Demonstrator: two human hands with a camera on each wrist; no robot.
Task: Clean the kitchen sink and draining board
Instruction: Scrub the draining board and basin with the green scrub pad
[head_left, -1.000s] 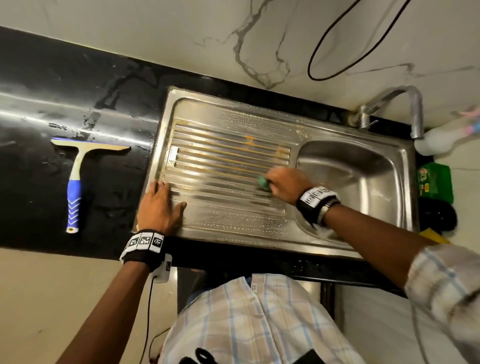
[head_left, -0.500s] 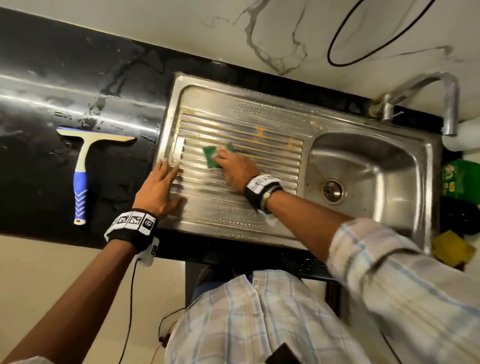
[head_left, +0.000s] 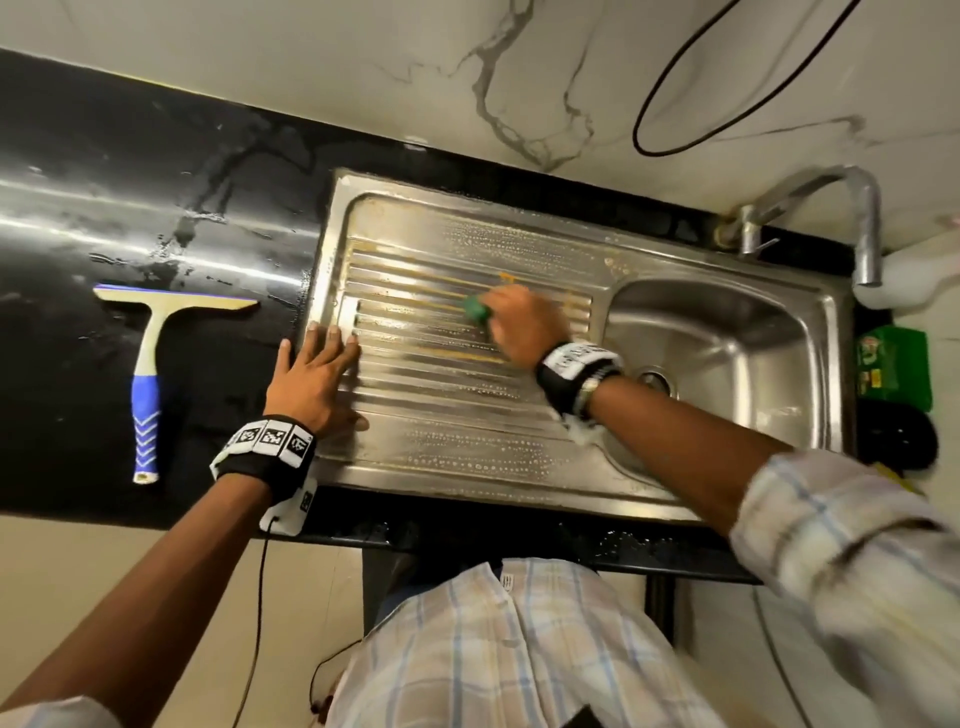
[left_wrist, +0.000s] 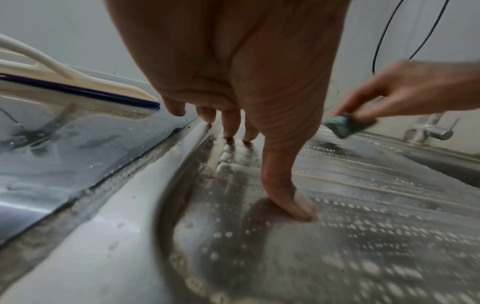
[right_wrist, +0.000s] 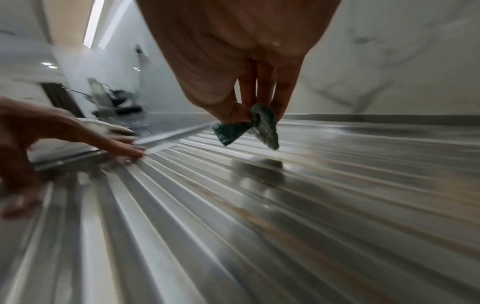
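A steel sink unit fills the middle of the head view, with a ribbed draining board (head_left: 441, 395) on the left and a bowl (head_left: 727, 358) on the right. Orange-brown streaks and soap foam mark the ribs. My right hand (head_left: 514, 325) pinches a folded green scouring pad (head_left: 475, 307) (right_wrist: 244, 128) (left_wrist: 345, 125) over the upper ribs, just above the metal. My left hand (head_left: 311, 374) (left_wrist: 233, 102) lies flat with spread fingers on the board's left rim, thumb pressed on the wet steel.
A squeegee (head_left: 148, 358) with a blue handle lies on the black counter (head_left: 78, 234) left of the sink. A tap (head_left: 852, 218) arches over the bowl's far right. A green packet (head_left: 893, 364) and dark object sit right of the sink. A black cable (head_left: 675, 104) loops on the wall.
My right hand swept the pad from the board's right end to its left, then back toward the middle and up a few ribs. My left hand stayed on the left rim.
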